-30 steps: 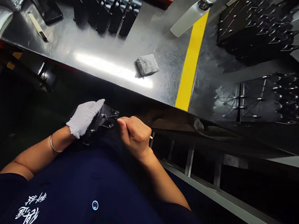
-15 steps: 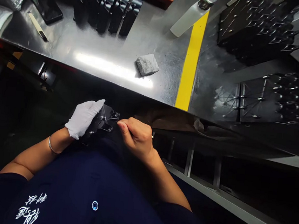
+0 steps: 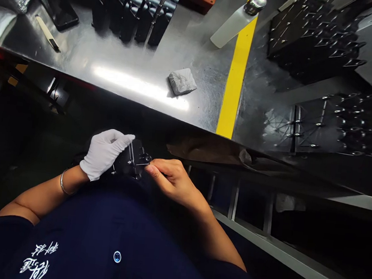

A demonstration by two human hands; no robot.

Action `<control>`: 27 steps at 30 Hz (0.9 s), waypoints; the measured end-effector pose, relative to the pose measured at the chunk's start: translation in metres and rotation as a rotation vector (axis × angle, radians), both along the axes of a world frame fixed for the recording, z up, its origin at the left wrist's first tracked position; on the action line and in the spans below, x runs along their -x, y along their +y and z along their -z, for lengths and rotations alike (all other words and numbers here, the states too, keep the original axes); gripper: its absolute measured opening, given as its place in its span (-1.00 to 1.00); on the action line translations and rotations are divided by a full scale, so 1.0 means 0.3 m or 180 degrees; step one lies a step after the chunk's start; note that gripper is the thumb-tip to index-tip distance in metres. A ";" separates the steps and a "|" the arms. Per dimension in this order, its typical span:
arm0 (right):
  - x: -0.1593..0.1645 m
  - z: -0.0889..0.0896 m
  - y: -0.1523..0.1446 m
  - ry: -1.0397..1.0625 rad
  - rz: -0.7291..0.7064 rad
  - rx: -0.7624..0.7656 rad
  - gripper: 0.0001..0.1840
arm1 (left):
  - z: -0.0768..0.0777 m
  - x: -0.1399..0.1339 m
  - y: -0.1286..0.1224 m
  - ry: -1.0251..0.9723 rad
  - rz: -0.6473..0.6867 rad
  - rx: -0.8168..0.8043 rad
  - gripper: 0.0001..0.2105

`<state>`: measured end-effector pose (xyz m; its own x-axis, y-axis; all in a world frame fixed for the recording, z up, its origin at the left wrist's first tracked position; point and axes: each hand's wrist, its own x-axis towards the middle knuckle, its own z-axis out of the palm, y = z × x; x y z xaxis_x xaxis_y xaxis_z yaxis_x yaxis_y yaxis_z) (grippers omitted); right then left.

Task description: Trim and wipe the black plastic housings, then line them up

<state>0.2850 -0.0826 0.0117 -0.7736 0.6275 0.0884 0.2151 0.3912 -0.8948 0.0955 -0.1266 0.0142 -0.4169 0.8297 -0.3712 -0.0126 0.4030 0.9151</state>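
My left hand (image 3: 104, 154), in a white glove, is closed around a black part with metal edges and small round lugs (image 3: 134, 158). The part hangs in front of my body, below the table edge. At its right end, my bare right hand (image 3: 172, 180) pinches with thumb and forefinger close to a lug. Whatever sits between those fingertips is too small or hidden to name. A crumpled grey-white wrapped block (image 3: 182, 81) rests on the metal table above my hands.
On the metal table (image 3: 202, 36) stand rows of black parts (image 3: 135, 9), with a white bottle (image 3: 231, 26) beside the yellow stripe (image 3: 236, 74). More black parts (image 3: 314, 42) are stacked at right. A cream-handled tool (image 3: 47, 33) lies at left. Metal rails (image 3: 293, 255) run below the table.
The black part has turned in my left hand, showing more of its flat face. My right hand has moved slightly down, its fingertips now at the lug.
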 end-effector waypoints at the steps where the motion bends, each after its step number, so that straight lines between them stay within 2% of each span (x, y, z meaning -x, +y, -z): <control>1: -0.004 -0.001 0.000 0.0108 -0.0153 0.0086 -0.58 | -0.001 -0.002 -0.002 -0.0011 -0.0016 -0.0067 -0.65; 3: -0.010 -0.004 -0.001 0.0489 -0.0534 0.0249 -0.59 | -0.005 -0.005 -0.002 0.0025 -0.0036 -0.0239 -0.67; 5: -0.010 -0.005 -0.003 0.0839 -0.0587 0.0155 -0.58 | -0.012 -0.004 0.002 0.0115 -0.0047 -0.0372 -0.68; 8: 0.002 0.003 -0.004 0.0596 0.0047 -0.0798 -0.54 | -0.020 -0.001 0.008 0.0193 -0.0072 -0.0414 -0.67; 11: 0.017 0.021 0.003 0.0065 0.0198 -0.1804 -0.44 | -0.015 0.001 0.009 0.0158 -0.0070 -0.0351 -0.64; 14: 0.034 0.039 0.006 -0.0078 0.0235 -0.2147 -0.42 | 0.002 0.002 0.023 0.0025 -0.0137 -0.0301 -0.59; 16: 0.058 0.048 -0.005 -0.0047 0.0503 -0.2080 -0.52 | 0.009 0.001 0.052 -0.0326 -0.0411 -0.0319 -0.57; 18: 0.088 0.054 -0.020 -0.0055 0.0781 -0.1824 -0.64 | 0.003 0.002 0.099 -0.0994 -0.0825 -0.0395 -0.57; 19: 0.102 0.054 -0.023 -0.0116 0.0876 -0.1676 -0.60 | -0.004 0.004 0.128 -0.1374 -0.0988 -0.0474 -0.59; 20: 0.113 0.052 -0.017 -0.0192 0.0944 -0.1530 -0.53 | -0.013 0.010 0.158 -0.1716 -0.1059 -0.0603 -0.61; 22: 0.121 0.032 0.038 -0.0286 0.1098 -0.1197 -0.47 | -0.026 0.031 0.222 -0.2109 -0.0843 -0.0946 -0.66; 23: 0.118 0.013 0.091 -0.0289 0.1230 -0.1039 -0.50 | -0.027 0.048 0.256 -0.2090 -0.0631 -0.1080 -0.69; 25: 0.105 -0.043 0.250 -0.0266 0.1637 -0.0820 -0.55 | -0.010 0.093 0.327 -0.1556 -0.0218 -0.1136 -0.72; 27: 0.098 -0.108 0.456 -0.0345 0.2211 -0.0910 -0.54 | 0.023 0.142 0.399 -0.0327 -0.0117 -0.0981 -0.72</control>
